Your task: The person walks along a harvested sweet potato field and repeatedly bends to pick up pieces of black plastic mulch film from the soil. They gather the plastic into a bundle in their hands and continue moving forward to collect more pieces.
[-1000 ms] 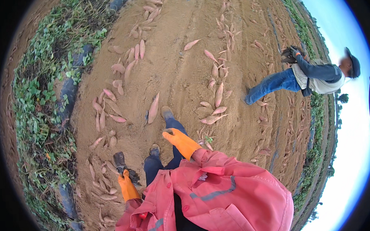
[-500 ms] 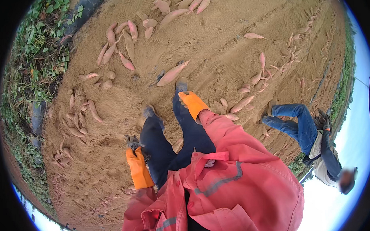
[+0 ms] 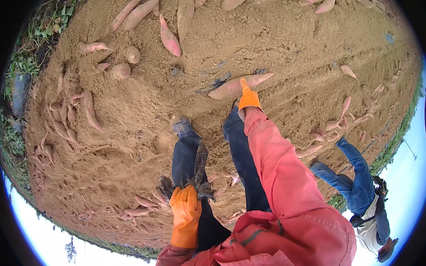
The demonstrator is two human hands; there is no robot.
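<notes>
My left hand, in an orange glove, is closed around a bunch of dark, crumpled plastic film that hangs out on both sides of the fist. A long strip of it lies along my left trouser leg. My right hand, also gloved in orange, reaches down past my right foot to a large pink sweet potato lying on the soil. One finger is stretched out over the sweet potato's side; the others are hidden or hard to make out. A torn dark scrap lies against the sweet potato's far left side.
Sandy soil surrounds my boots. Several sweet potatoes lie ahead, with more piles at left and a row at right. Green vines edge the far left. Another person in jeans stands at right.
My right hand has reached forward and down to the large sweet potato. I have bent closer to the ground. My left hand still holds the dark film and has shifted in front of my leg.
</notes>
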